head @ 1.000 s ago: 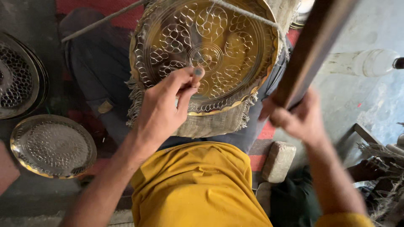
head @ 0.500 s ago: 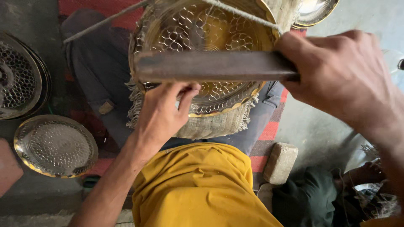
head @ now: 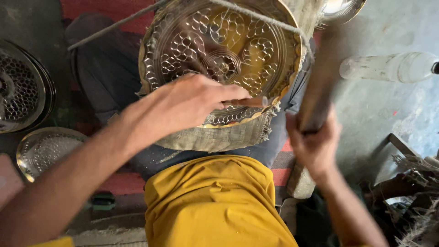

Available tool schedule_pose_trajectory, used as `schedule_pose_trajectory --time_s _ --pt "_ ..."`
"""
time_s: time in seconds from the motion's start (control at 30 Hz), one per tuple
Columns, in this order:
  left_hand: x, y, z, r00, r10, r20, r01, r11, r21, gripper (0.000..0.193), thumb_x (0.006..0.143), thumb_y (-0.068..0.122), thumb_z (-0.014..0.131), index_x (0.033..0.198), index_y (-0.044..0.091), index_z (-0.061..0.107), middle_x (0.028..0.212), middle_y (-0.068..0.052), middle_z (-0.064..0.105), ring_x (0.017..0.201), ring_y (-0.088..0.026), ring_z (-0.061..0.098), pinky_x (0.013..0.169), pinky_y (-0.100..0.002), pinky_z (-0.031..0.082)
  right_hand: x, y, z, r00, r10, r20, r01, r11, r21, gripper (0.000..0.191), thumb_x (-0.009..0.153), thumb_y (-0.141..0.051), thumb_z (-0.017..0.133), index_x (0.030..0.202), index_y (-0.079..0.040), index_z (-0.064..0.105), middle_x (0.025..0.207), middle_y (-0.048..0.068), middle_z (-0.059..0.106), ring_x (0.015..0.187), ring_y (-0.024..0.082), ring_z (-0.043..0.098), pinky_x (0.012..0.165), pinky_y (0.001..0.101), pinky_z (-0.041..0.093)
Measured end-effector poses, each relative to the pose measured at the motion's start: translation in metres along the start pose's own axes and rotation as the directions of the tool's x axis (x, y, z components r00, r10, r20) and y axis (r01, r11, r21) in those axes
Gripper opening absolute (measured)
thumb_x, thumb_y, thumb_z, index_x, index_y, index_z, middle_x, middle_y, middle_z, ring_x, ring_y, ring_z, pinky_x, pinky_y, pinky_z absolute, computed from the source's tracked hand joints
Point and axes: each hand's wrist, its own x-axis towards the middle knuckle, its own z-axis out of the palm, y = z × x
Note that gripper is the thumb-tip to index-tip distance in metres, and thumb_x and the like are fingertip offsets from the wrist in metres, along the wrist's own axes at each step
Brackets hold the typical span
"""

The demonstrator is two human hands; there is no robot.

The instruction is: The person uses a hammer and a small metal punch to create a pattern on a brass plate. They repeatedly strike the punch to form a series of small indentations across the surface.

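Left hand point(head: 187, 103) grips a slim metal punch point(head: 249, 101) against the round embossed brass tray point(head: 219, 55), right hand point(head: 313, 142) clenched round a dark wooden mallet handle point(head: 320, 87).

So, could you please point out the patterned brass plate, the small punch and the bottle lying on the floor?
Patterned brass plate point(head: 228, 41): head view, on its embossed centre.
Small punch point(head: 249, 101): head view, on the shaft beyond the left hand's fingers.
Bottle point(head: 388, 67): head view, on its clear body.

Your brass plate point(head: 219, 50), round and embossed with circular flower patterns, rests on burlap in your lap. The thin punch point(head: 249, 101) lies against its lower rim; the dark hammer point(head: 320, 87) stands raised, blurred.
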Motion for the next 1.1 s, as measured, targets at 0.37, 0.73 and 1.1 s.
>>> schedule_pose_trajectory --time_s 0.37,0.73,1.1 --pt "0.031 0.021 -0.030 0.955 0.178 0.239 -0.224 0.958 0.181 0.056 0.081 0.000 0.071 0.131 0.025 0.065 0.082 -0.010 0.075 0.079 -0.027 0.074 0.071 -0.043 0.059 -0.089 -0.002 0.073 0.921 0.282 -0.268 -0.243 0.955 0.169 0.027 0.090 -0.007 0.080 0.095 -0.002 0.055 0.072 0.006 0.060 0.060 0.013 0.053 0.055 0.0290 0.046" --pt "0.036 0.017 -0.032 0.941 0.263 0.214 -0.303 0.936 0.182 0.061 0.076 0.004 0.075 0.131 0.029 0.067 0.083 -0.011 0.073 0.076 -0.029 0.072 0.064 -0.045 0.058 -0.090 -0.002 0.079 0.893 0.396 -0.214 -0.342 0.906 0.250 0.024 0.088 -0.004 0.077 0.098 -0.001 0.056 0.070 0.005 0.063 0.057 0.012 0.057 0.051 0.0270 0.047" --pt "0.042 0.023 -0.034 0.890 0.346 0.297 -0.437 0.832 0.342 0.051 0.086 0.008 0.071 0.133 0.023 0.060 0.070 -0.013 0.072 0.065 -0.026 0.073 0.057 -0.040 0.058 -0.086 0.005 0.071 0.861 0.446 -0.245 -0.291 0.827 0.481 0.014 0.095 -0.005 0.074 0.095 -0.002 0.061 0.076 0.011 0.069 0.062 0.016 0.069 0.057 0.0299 0.057"
